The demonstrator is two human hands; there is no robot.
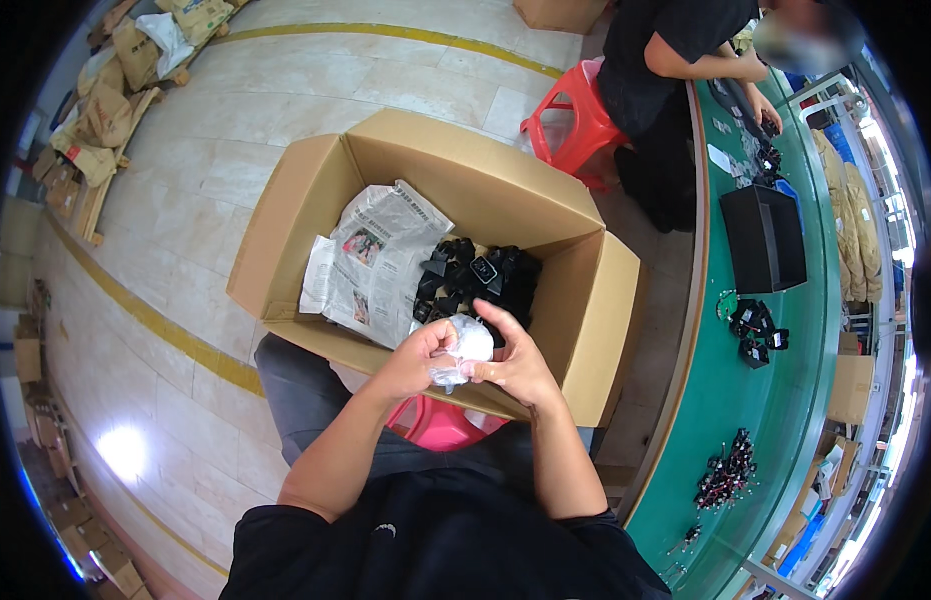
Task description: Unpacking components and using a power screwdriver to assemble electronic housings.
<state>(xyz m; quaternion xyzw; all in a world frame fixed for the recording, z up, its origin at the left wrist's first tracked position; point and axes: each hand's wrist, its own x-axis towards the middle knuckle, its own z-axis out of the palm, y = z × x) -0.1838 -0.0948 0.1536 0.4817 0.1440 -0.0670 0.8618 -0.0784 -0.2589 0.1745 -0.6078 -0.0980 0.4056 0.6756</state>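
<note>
Left hand (428, 358) curled, fingers pinching crinkly white bundle (467, 346). Bundle is up over the near edge of the cardboard box (485, 185), around mid-length. Right hand (513, 362) half open, thumb touching bundle, index finger raised; can't tell if it grips.

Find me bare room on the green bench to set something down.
The green benchtop is bare between the cluster of black parts and the heap of small red-and-black parts. It's crowded beyond the black bin, where dark parts lie scattered.
</note>
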